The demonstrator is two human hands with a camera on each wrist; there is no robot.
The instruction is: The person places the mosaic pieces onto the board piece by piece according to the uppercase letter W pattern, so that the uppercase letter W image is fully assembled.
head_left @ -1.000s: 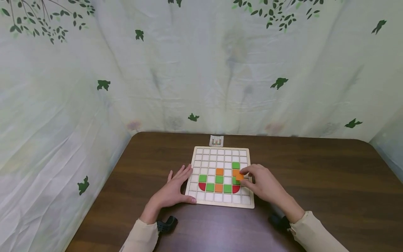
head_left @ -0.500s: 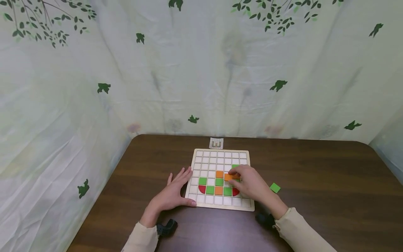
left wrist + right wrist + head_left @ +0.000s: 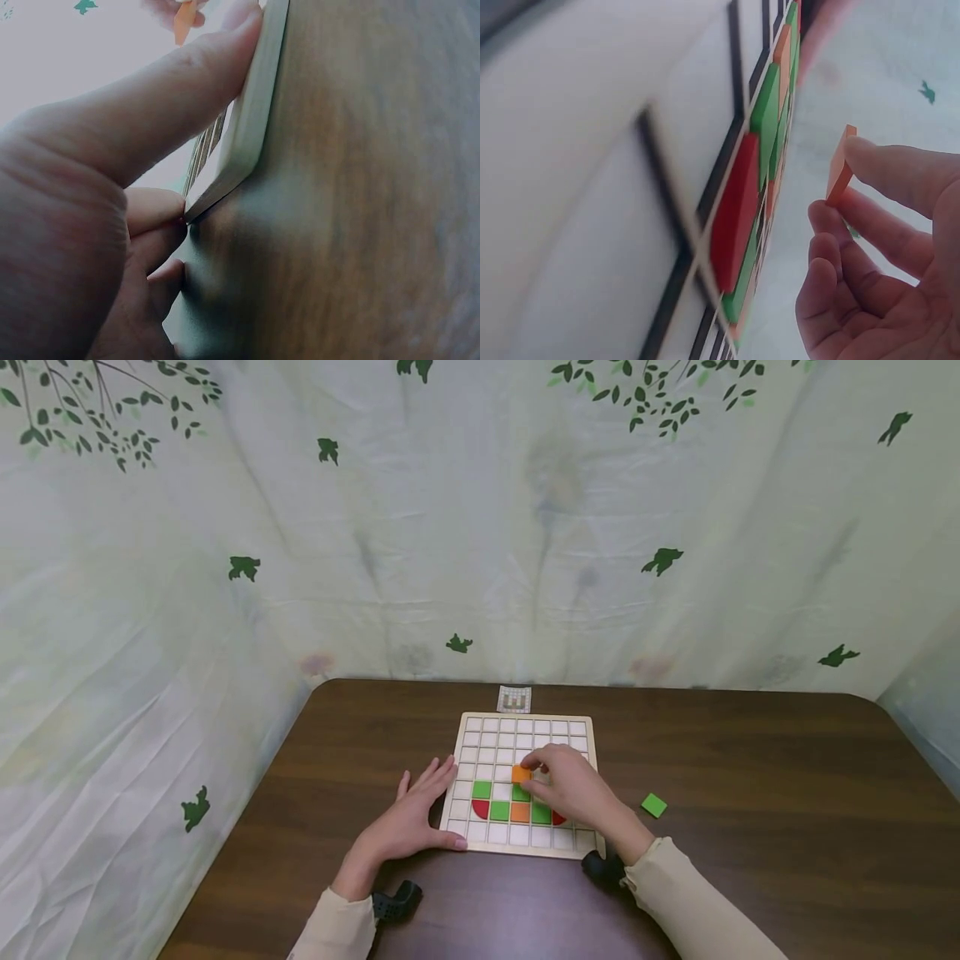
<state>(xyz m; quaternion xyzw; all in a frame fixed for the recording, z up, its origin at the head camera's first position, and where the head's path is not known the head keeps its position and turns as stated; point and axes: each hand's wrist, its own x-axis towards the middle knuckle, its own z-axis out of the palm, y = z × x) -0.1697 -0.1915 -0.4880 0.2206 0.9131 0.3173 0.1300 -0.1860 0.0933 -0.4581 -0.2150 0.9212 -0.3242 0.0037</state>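
A square wooden grid board (image 3: 590,743) lies on the table, with green, orange and red tiles in some of its white cells. My right hand (image 3: 573,785) pinches an orange square tile (image 3: 519,774) between thumb and fingers, above the board's middle. In the right wrist view this orange tile (image 3: 841,169) is tilted and apart from the board. My left hand (image 3: 405,822) spreads around the board's near left corner, fingers along the left side. Its thumb (image 3: 187,86) rests on the board's edge (image 3: 255,120). Several tiles on the right are hidden under the right hand.
A loose green square tile (image 3: 654,805) lies on the table right of the board. Behind the board lies a small patterned card (image 3: 514,699). A printed curtain (image 3: 480,527) hangs behind the brown table (image 3: 750,777).
My right hand has moved left over the board with the orange tile, from its right columns to the middle. The green tile on the table has come into sight. My left hand stays put.
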